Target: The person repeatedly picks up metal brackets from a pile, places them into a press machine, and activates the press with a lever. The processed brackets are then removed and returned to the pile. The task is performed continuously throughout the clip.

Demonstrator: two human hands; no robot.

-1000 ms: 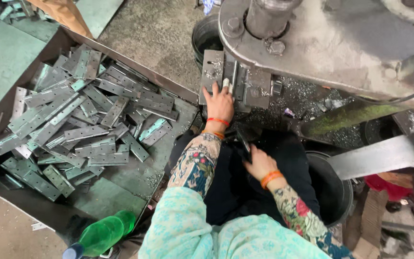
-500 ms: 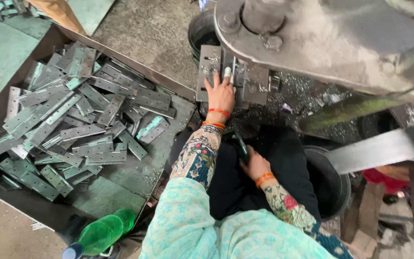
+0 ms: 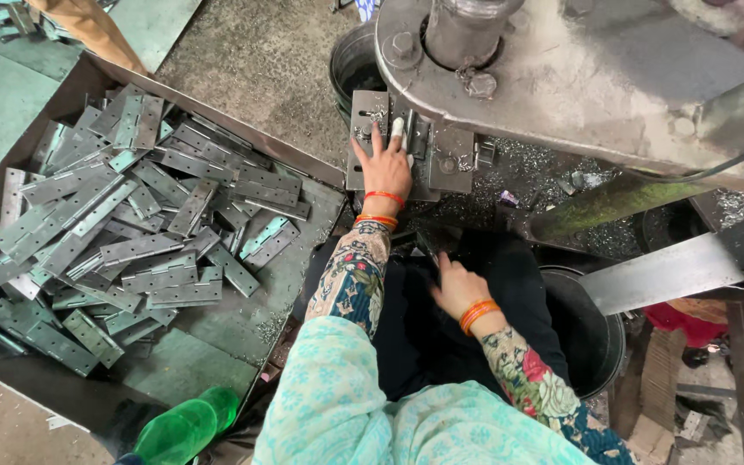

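Note:
My left hand [image 3: 387,168] lies flat on the grey die block [image 3: 451,160] under the big press machine [image 3: 561,77], fingers spread and reaching into the slot; one fingertip is wrapped in white. Whether a metal piece sits under the fingers I cannot make out. My right hand [image 3: 458,288] rests on my dark lap, fingers loosely apart, holding nothing I can see. Both wrists carry orange bangles. A pile of flat grey metal hinges [image 3: 131,224] fills a dark tray [image 3: 243,116] to my left.
Metal shavings [image 3: 518,176] litter the press bed. A black bucket [image 3: 600,340] stands at my right knee and another dark bucket [image 3: 350,65] behind the die. A green bottle [image 3: 182,426] lies at the tray's near corner. A steel bar [image 3: 673,271] juts out at right.
My left hand has slid a little further up onto the die block. My right hand stays on my lap, shifted only slightly.

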